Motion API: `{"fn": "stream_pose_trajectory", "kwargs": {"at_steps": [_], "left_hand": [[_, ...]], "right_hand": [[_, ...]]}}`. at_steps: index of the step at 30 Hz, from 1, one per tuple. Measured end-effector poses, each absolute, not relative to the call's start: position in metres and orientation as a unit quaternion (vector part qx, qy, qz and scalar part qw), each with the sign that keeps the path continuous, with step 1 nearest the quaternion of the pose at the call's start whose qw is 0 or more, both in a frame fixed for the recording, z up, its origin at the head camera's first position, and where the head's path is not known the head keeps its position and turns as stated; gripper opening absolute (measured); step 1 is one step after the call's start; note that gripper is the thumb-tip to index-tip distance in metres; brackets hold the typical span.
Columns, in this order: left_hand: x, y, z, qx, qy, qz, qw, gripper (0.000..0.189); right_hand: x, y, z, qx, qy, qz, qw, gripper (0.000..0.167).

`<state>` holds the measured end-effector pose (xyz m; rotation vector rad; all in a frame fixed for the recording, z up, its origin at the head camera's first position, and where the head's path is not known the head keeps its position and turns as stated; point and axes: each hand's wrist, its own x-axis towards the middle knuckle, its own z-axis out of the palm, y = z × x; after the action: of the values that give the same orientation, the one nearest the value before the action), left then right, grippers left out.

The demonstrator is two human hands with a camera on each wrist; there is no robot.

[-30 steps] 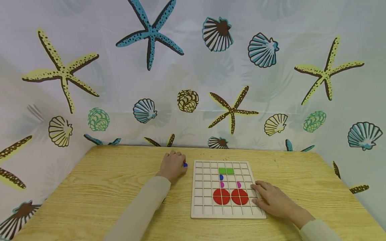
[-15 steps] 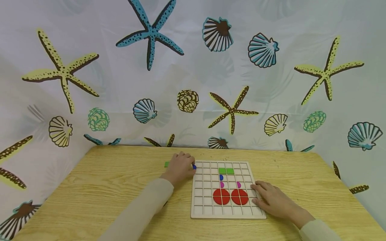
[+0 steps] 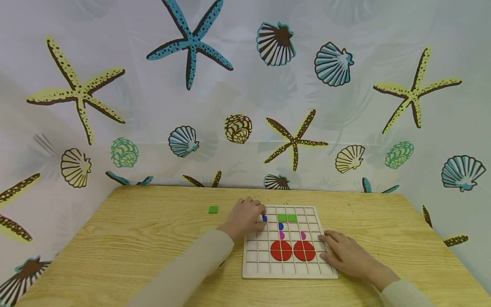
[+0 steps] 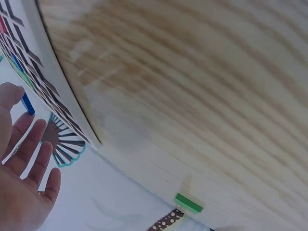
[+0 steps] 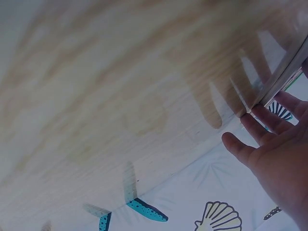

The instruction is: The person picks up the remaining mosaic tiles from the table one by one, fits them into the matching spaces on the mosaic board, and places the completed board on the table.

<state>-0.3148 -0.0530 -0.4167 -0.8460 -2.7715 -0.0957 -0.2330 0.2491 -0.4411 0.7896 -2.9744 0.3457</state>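
Observation:
My left hand (image 3: 245, 217) pinches a small blue tile (image 4: 28, 103) between thumb and finger, over the upper left squares of the white grid board (image 3: 253, 268). In the left wrist view the other fingers of that hand are spread. My right hand (image 3: 347, 253) rests with relaxed fingers at the board's right edge. On the board lie two green squares (image 3: 292, 218), a blue half-circle (image 3: 281, 226) below them, two pink half-circles (image 3: 303, 235), and two red circles (image 3: 281, 250) made of quarter pieces.
A loose green square (image 3: 213, 209) lies on the wooden table (image 3: 153, 238), left of the board near the back. Behind the table and along its sides hangs a white cloth (image 3: 238, 76) printed with starfish and shells.
My left hand has moved right with the blue tile, from the table beside the board to over its upper left. The loose green square has come into view. My right hand stays put.

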Motion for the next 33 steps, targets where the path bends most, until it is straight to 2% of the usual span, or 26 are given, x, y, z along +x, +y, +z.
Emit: {"fn": "stream_pose_trajectory", "kwargs": {"at_steps": [33], "left_hand": [[-0.307, 0.019, -0.419, -0.331, -0.939, -0.013, 0.096, 0.026]], "right_hand": [[-0.233, 0.25, -0.442, 0.256, -0.959, 0.116, 0.023, 0.049]]}}
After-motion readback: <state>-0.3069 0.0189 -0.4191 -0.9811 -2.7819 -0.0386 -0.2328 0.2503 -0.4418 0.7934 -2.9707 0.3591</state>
